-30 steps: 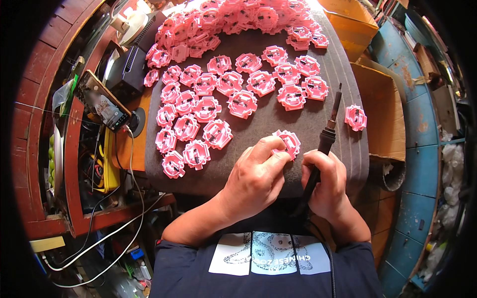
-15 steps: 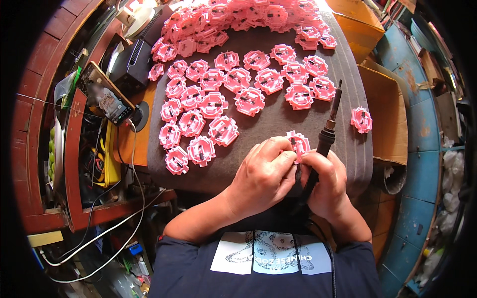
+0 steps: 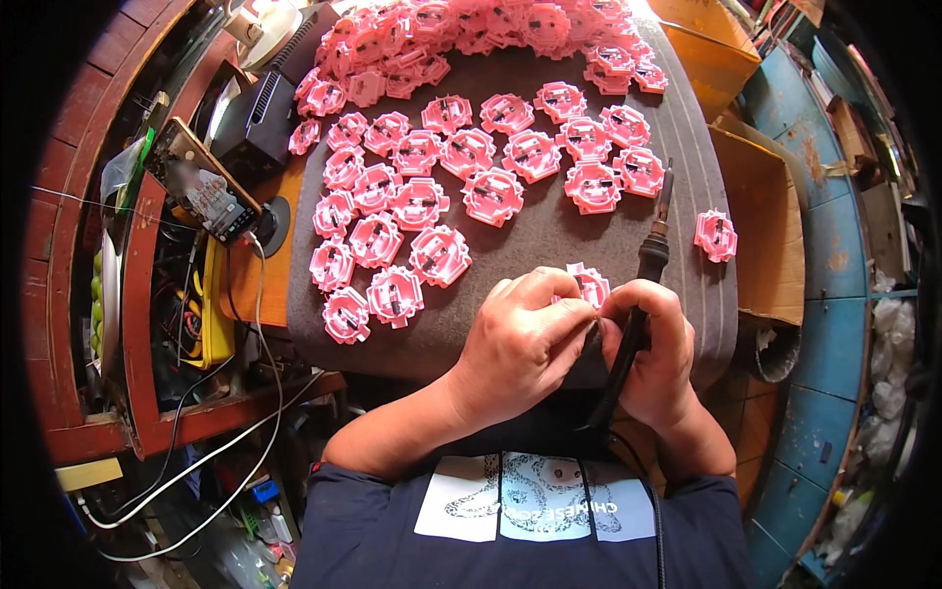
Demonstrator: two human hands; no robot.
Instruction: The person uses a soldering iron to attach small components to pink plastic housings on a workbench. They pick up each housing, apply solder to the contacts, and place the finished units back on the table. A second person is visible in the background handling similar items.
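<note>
My right hand [image 3: 669, 368] is closed around a black-handled soldering iron [image 3: 653, 257], whose tip points up and away from me. Its thumb and forefinger also meet my left hand's fingertips. My left hand [image 3: 520, 339] is closed in a pinch, and whatever tiny thing lies at its fingertips is too small to name. Just beyond the fingertips a pink plastic housing [image 3: 593, 285] lies on the grey cloth [image 3: 549, 250], partly hidden by my fingers. Several like housings with small black parts inside, such as one pink housing [image 3: 493, 196], lie in rows farther off.
A heap of pink housings [image 3: 402, 44] covers the far end. One lone housing [image 3: 716, 236] lies at the right edge, beside a cardboard box [image 3: 760, 226]. At left are a phone on a stand [image 3: 211, 187], a black box [image 3: 257, 123] and loose white cables [image 3: 221, 432].
Both hands stay together at the near housing. My right hand has shifted slightly right, carrying the soldering iron, and its forefinger now covers more of the housing's right side.
</note>
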